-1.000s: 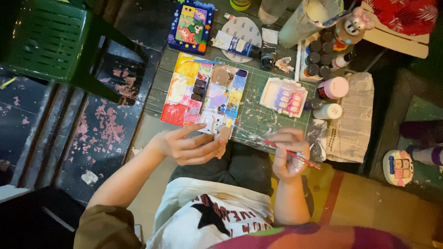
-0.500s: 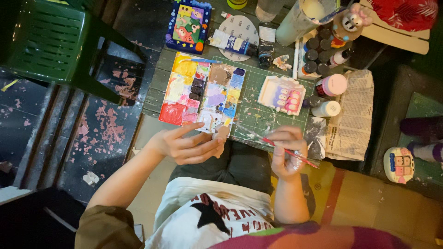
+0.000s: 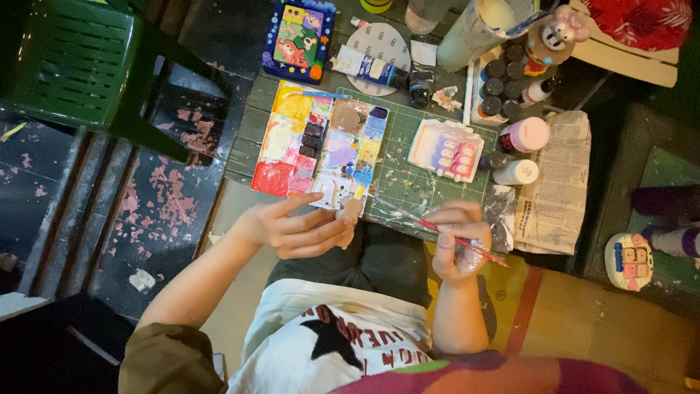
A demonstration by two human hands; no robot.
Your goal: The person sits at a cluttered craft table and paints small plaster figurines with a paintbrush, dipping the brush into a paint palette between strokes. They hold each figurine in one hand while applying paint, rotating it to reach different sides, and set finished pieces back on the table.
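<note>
A thin red paintbrush is pinched in the grip of the right hand, the fingers curled tight around its shaft; the bristle end is pointed away toward the green cutting mat, the handle end is stuck out past the wrist side. The left hand is held beside that grip, its fingers spread and stretched toward it, nothing being clasped; its fingertips are laid at the near edge of a paint-smeared palette, which is set on the table just beyond. Past the brush tip, a small painted white figure is placed on the mat; a pink-lidded jar and a white bottle are stood beside it. Further off, a tray of dark-capped paint bottles is seen; a sheet of newspaper is laid outward of the grip.
</note>
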